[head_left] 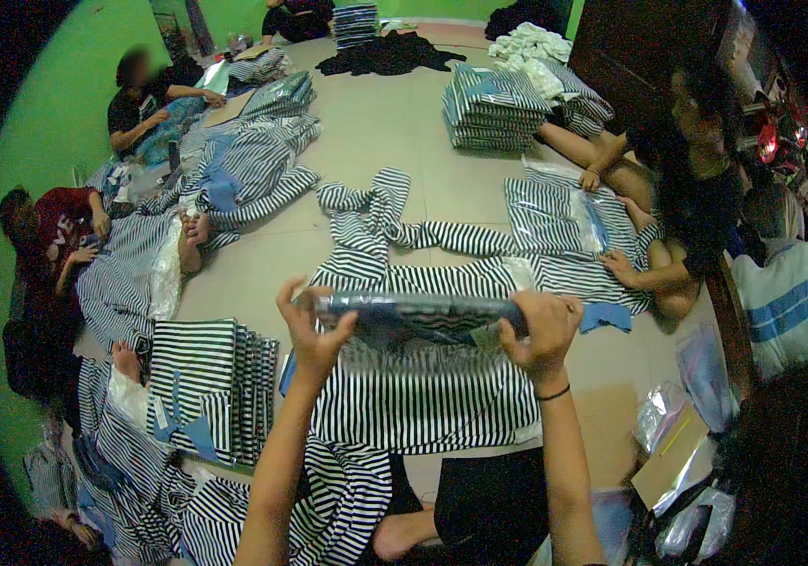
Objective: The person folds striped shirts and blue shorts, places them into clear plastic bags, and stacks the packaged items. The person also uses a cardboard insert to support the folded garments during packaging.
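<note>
Gripping wrapped bundle (413, 316) by opposite edges, hands (314, 332) (545, 332) apart, open floor (385, 123) ahead

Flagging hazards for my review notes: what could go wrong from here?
The shiny packet, gripped near its ends, might slip from the left hand or right hand. If so, it could crease the striped garment below. The striped stack near the left forearm might get bumped.

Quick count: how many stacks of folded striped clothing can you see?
4: a near-left stack, a back-right stack, a far-back stack just left of centre, and a low back-left stack. Others may be hidden.
</note>
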`<action>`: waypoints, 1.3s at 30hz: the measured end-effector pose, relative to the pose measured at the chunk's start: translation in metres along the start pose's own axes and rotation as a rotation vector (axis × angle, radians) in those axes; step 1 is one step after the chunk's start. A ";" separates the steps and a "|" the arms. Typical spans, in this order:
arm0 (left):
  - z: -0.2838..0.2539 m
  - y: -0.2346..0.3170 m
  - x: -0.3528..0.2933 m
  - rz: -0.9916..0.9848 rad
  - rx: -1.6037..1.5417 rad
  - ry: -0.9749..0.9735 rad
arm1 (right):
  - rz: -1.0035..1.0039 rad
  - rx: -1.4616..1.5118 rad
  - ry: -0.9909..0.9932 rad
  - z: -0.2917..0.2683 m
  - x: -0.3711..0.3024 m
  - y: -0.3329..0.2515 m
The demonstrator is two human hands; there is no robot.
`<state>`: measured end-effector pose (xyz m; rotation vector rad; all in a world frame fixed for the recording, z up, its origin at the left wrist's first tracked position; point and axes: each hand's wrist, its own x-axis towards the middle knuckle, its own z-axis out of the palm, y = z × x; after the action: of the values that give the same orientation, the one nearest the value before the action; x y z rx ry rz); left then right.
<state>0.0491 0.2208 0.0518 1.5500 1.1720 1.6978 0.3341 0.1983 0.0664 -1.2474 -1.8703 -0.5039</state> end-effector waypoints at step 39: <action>0.030 -0.141 -0.141 -0.382 0.882 -0.247 | 0.549 0.285 -0.590 0.108 -0.174 -0.042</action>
<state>0.0817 0.1733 -0.1413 1.7633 2.0618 0.7180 0.2835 0.1562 -0.1328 -1.7396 -1.8431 0.4569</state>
